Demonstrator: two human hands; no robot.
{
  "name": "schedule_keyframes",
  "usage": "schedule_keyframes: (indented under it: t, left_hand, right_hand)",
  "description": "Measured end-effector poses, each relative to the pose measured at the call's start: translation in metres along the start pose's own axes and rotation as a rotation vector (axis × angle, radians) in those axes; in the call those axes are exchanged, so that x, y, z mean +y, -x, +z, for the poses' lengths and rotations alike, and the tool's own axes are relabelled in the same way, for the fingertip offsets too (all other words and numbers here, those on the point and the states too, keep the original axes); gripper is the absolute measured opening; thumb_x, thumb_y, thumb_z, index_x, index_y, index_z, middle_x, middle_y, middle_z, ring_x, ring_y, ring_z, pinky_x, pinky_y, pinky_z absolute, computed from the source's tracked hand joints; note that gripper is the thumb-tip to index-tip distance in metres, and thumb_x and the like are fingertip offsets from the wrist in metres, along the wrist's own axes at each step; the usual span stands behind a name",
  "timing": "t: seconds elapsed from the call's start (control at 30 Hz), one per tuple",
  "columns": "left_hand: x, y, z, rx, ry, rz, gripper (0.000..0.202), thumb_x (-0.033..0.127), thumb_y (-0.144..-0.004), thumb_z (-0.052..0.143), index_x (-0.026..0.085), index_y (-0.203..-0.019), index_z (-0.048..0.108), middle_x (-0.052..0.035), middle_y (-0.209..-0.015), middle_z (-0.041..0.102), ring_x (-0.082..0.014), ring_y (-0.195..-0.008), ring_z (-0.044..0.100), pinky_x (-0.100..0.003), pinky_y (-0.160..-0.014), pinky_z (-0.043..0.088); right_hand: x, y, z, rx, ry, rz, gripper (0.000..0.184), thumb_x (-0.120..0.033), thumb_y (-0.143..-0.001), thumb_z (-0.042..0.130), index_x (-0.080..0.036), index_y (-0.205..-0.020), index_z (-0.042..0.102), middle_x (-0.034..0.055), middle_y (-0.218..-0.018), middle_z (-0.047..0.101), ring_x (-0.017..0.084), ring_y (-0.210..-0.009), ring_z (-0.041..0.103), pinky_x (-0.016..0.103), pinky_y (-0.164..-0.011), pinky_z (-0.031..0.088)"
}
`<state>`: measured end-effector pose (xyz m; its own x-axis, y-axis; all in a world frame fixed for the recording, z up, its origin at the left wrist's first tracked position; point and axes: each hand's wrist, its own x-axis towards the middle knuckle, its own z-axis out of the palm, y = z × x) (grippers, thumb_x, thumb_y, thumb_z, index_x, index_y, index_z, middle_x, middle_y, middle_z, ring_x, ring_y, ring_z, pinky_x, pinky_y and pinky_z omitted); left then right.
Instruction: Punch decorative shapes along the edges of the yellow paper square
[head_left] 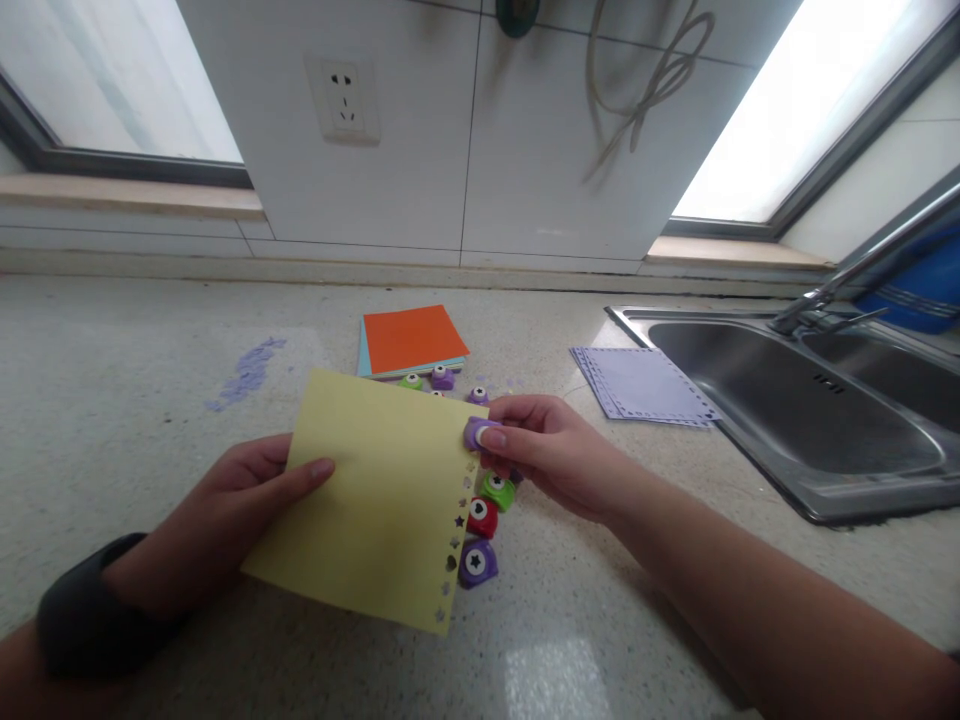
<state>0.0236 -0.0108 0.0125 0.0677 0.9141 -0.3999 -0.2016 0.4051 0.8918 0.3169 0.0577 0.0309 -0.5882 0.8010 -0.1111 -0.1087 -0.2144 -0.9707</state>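
My left hand [255,490] grips a sheet of yellow paper [367,490] by its left edge, thumb on top and fingers underneath. Small shaped holes run up the paper's right edge from the bottom corner. Between thumb and fingers, my right hand [551,445] holds a small purple craft punch [476,433] at that edge, near the top right corner. Under and beside the sheet lie more punches: a green punch [498,489], a red punch [482,516] and a purple punch with a star [478,562]. Others show behind the top edge, partly covered.
Behind the paper lies a stack of coloured sheets [412,338], orange on top. Lilac sheets with punched edges [641,382] overlap the rim of the steel sink [795,490] on the right. Purple paper bits [250,373] are scattered at left on the speckled counter [112,350].
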Motion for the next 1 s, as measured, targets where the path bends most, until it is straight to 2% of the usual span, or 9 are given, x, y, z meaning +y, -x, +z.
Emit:
schedule_keyframes:
  t: [0.23,0.4,0.7,1.0]
  left_hand:
    - [0.0004,-0.0003,0.0001,0.005,0.002,-0.011,0.034,0.038,-0.076,0.081,0.016,-0.102,0.079,-0.0058,-0.078,0.082,-0.0298,-0.067,0.079,-0.038,-0.058,0.063]
    - [0.0051,0.0002,-0.0007,-0.021,-0.059,-0.074,0.035,0.038,-0.077,0.084,0.016,-0.104,0.076,-0.0087,-0.086,0.083,-0.0291,-0.072,0.08,-0.036,-0.063,0.065]
    - [0.0035,0.0,-0.0022,-0.013,-0.06,-0.089,0.036,0.039,-0.074,0.086,0.019,-0.102,0.078,-0.0086,-0.085,0.083,-0.0301,-0.073,0.08,-0.035,-0.062,0.065]
    - [0.0067,0.0015,0.0008,-0.025,-0.051,-0.082,0.031,0.035,-0.079,0.083,0.016,-0.103,0.077,-0.0074,-0.086,0.084,-0.0277,-0.073,0.08,-0.033,-0.063,0.065]
  right_hand:
    - [-0.0001,0.0004,0.0001,0.002,0.018,-0.012,0.03,-0.039,-0.078,0.086,-0.015,-0.076,0.068,-0.0013,-0.066,0.064,0.008,-0.058,0.055,0.022,-0.053,0.038]
    - [0.0014,0.0002,-0.0005,-0.009,-0.008,0.0,0.031,-0.038,-0.077,0.087,-0.015,-0.078,0.068,-0.0011,-0.066,0.066,0.008,-0.058,0.056,0.021,-0.054,0.039]
    - [0.0022,0.0,-0.0004,0.006,0.006,-0.011,0.032,-0.039,-0.076,0.088,-0.015,-0.078,0.067,-0.0007,-0.066,0.066,0.008,-0.057,0.056,0.021,-0.053,0.038]
    - [0.0021,-0.0003,0.0002,-0.001,0.011,-0.015,0.032,-0.039,-0.076,0.088,-0.015,-0.079,0.068,-0.0006,-0.067,0.066,0.008,-0.058,0.057,0.02,-0.053,0.04]
